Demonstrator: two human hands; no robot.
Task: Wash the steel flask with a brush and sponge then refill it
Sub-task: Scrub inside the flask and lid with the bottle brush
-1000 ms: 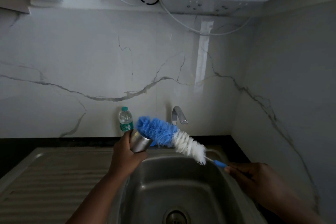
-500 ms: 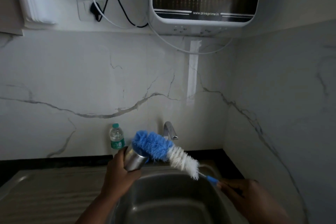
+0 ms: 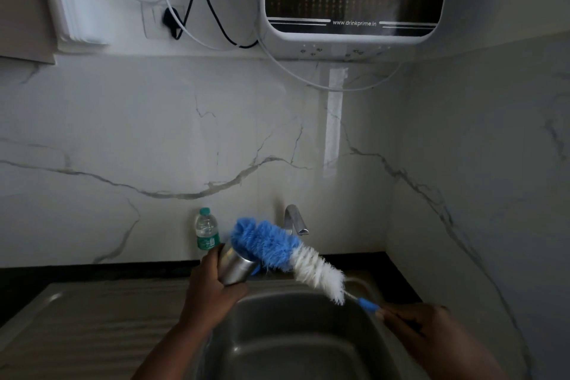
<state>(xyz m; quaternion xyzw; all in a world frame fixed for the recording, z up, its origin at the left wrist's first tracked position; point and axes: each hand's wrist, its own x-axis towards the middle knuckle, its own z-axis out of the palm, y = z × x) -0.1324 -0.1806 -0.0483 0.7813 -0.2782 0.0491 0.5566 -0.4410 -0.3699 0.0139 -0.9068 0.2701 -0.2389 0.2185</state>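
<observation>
Tilting above the sink [image 3: 308, 345], the steel flask [image 3: 236, 264] looks rigid, smooth and probably slick when wet, so the left hand [image 3: 212, 290] wraps its body. Soft brush [image 3: 277, 248] bristles meet its mouth; the right hand [image 3: 431, 333] clasps the thin handle.

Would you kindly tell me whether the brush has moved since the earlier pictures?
No, not noticeably. The brush still lies just below and left of the tap, its blue end at the flask mouth; only the camera tilted upward.
</observation>
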